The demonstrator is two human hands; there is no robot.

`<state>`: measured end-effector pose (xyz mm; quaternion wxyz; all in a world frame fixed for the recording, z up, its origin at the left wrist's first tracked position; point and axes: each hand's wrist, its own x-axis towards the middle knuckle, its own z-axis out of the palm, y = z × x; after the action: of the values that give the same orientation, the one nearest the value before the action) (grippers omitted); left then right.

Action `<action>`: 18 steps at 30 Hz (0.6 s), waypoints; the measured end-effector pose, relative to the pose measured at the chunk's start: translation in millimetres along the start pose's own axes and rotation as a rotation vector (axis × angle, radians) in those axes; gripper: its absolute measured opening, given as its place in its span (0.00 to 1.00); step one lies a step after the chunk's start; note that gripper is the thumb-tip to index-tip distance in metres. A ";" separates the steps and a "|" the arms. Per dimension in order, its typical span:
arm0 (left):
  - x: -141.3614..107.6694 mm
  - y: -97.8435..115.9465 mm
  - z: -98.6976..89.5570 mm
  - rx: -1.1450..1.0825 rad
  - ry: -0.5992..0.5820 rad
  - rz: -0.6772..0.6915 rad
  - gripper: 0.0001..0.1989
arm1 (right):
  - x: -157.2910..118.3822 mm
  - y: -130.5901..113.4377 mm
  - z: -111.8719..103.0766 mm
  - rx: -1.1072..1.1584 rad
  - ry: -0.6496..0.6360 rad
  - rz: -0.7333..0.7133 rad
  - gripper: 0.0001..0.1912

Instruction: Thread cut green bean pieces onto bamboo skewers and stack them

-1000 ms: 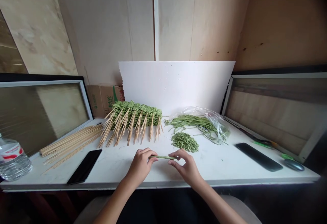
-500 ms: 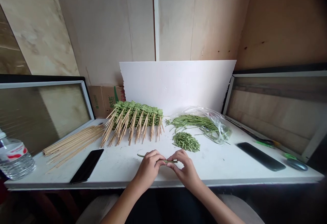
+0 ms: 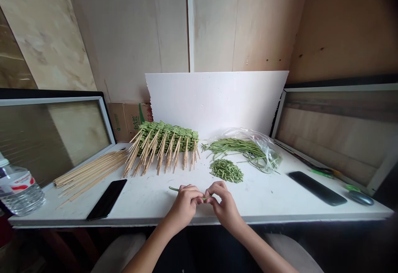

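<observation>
Between my two hands, just above the front of the white table, is a green bean (image 3: 173,188). My left hand (image 3: 185,203) is closed around it, and one end sticks out to the left. The fingers of my right hand (image 3: 222,201) pinch the bean's other end, close beside the left fingertips. Much of the bean is hidden by the fingers. Beyond my right hand lies a heap of short cut bean pieces (image 3: 226,170). Farther back, long whole beans (image 3: 238,146) lie partly inside a clear plastic bag (image 3: 270,150).
Bean skewers (image 3: 169,138) are stacked at back left, sticks toward me. Loose bamboo sticks (image 3: 93,171), a black phone (image 3: 107,199) and a water bottle (image 3: 20,190) lie or stand leftward. At right are a dark flat object (image 3: 317,188) and a mouse (image 3: 360,197). A white board (image 3: 217,103) stands behind.
My right fingers have curled in over the bean's right end, which stuck out past them before and is now mostly covered. The left hand keeps its hold; the view has tilted slightly.
</observation>
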<state>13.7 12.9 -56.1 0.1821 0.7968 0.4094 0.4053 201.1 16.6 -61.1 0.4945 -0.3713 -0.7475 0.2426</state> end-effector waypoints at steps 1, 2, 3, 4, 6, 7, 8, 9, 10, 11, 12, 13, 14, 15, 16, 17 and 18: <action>0.8 -1.1 -0.7 -0.028 -0.005 0.000 0.16 | 0.6 0.5 -0.9 0.029 -0.015 0.010 0.11; 1.7 -1.8 -2.0 -0.066 -0.015 -0.004 0.16 | 1.6 1.3 -1.8 0.057 -0.034 0.017 0.10; 2.6 -1.9 -3.8 -0.108 -0.027 -0.014 0.16 | 2.7 2.3 -2.8 0.082 -0.055 0.023 0.09; 3.5 -1.4 -5.7 -0.147 -0.042 -0.026 0.15 | 4.1 3.4 -3.6 0.103 -0.076 0.030 0.08; 4.9 0.7 -9.1 -0.184 -0.069 -0.040 0.14 | 6.8 5.2 -4.6 0.131 -0.112 0.041 0.05; 5.2 1.9 -10.3 -0.177 -0.077 -0.038 0.14 | 8.1 5.5 -4.9 0.138 -0.125 0.042 0.05; 5.2 2.7 -11.2 -0.159 -0.080 -0.032 0.14 | 9.4 5.6 -5.4 0.137 -0.135 0.039 0.05; 5.1 2.9 -11.9 -0.138 -0.085 -0.024 0.14 | 10.7 5.4 -6.6 0.126 -0.148 0.030 0.05; 4.8 2.3 -12.9 -0.122 -0.094 -0.018 0.15 | 12.4 5.3 -8.9 0.104 -0.163 0.016 0.05; 4.5 0.7 -14.6 -0.112 -0.103 -0.014 0.15 | 14.5 5.5 -12.6 0.074 -0.174 -0.003 0.06; 4.2 -2.1 -17.3 -0.109 -0.113 -0.015 0.15 | 17.0 6.6 -18.1 0.038 -0.173 -0.022 0.07; 4.1 -6.1 -21.4 -0.110 -0.117 -0.023 0.15 | 20.2 8.8 -25.1 -0.002 -0.154 -0.038 0.08; 4.1 -11.0 -26.7 -0.112 -0.111 -0.041 0.15 | 23.7 12.2 -33.2 -0.044 -0.117 -0.049 0.08; 4.3 -16.6 -33.0 -0.114 -0.098 -0.066 0.16 | 27.3 16.8 -41.6 -0.087 -0.061 -0.054 0.09; 4.5 -22.7 -39.6 -0.111 -0.067 -0.100 0.15 | 30.5 22.4 -49.2 -0.139 0.004 -0.050 0.09; 4.6 -28.7 -45.8 -0.101 -0.036 -0.131 0.14 | 33.1 28.5 -55.0 -0.206 0.053 -0.047 0.09; 4.6 -34.2 -50.7 -0.094 -0.018 -0.153 0.13 | 34.5 34.9 -58.2 -0.270 0.072 -0.040 0.09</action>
<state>-42.3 34.9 -44.3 0.2534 0.7572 0.4481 0.4020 257.5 65.0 -44.4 0.4713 -0.4281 -0.7623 0.1164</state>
